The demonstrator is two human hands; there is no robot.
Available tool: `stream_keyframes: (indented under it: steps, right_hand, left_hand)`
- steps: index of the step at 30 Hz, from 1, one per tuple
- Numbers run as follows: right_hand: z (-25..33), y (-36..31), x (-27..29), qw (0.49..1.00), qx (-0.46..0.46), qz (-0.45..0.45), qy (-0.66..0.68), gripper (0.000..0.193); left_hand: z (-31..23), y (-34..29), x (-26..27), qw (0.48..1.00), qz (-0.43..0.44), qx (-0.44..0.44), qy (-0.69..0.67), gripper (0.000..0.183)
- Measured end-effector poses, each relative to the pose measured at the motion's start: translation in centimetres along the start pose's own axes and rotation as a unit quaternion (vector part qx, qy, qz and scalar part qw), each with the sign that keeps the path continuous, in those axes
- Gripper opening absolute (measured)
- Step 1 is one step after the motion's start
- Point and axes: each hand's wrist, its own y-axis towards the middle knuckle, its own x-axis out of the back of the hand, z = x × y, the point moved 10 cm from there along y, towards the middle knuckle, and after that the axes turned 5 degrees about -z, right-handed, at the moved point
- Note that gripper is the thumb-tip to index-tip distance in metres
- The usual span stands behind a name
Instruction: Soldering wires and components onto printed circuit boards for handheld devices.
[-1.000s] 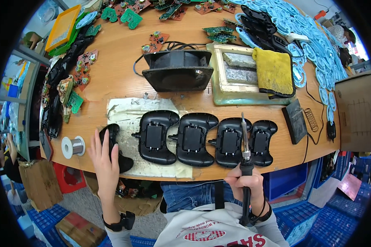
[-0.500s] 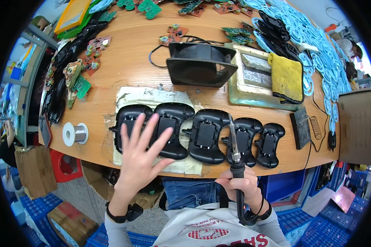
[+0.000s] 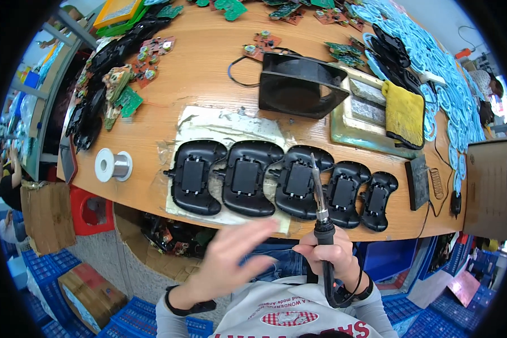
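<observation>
My right hand [image 3: 333, 253] is closed round the black handle of a soldering iron [image 3: 323, 225], its metal tip pointing up and away, over the middle shell of the row. A thin pale strand seems to stick out at that hand's thumb. My left hand [image 3: 231, 262] is in front of the table edge, slightly blurred, its fingers stretched out and nothing visible in it. Several black game controller shells [image 3: 245, 177] lie in a row along the near side of the table, each with a rectangular compartment facing up. The left ones rest on a pale taped sheet [image 3: 208, 121].
Behind the row are a black fan [image 3: 301, 93] and a framed tray [image 3: 343, 127] with a yellow cloth [image 3: 404, 112]. A solder spool [image 3: 114, 165] stands left; an iron stand [image 3: 418, 181] lies right. Circuit boards [image 3: 130, 101] and blue rings [image 3: 434, 73] line the edges.
My left hand has moved from above the left shells down toward me and right, uncovering them. My right hand still holds the soldering iron. The whole view has shifted slightly.
</observation>
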Motion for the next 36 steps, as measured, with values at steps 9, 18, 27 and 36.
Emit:
stream_keyframes:
  steps: [9, 18, 27, 36]
  right_hand:
    - [0.5, -1.7, -0.8, 0.999, -0.032, 0.016, 0.01, 0.042]
    - [0.4, -3.7, 0.3, 0.998, -0.061, 0.0, -0.011, 0.038]
    - [1.2, -2.7, -0.7, 0.999, -0.028, 0.02, -0.028, 0.038]
    - [0.3, -3.6, 0.3, 0.997, -0.062, -0.023, -0.026, 0.025]
  left_hand:
    - [0.4, -2.9, -2.4, 0.995, 0.007, 0.058, -0.084, 0.006]
    - [3.8, -8.4, -2.0, 0.957, 0.089, 0.208, -0.18, 0.011]
    - [7.0, -10.0, 21.3, 0.75, -0.515, 0.144, 0.39, 0.018]
    - [16.1, -8.6, 27.7, 0.749, -0.375, 0.201, 0.508, 0.014]
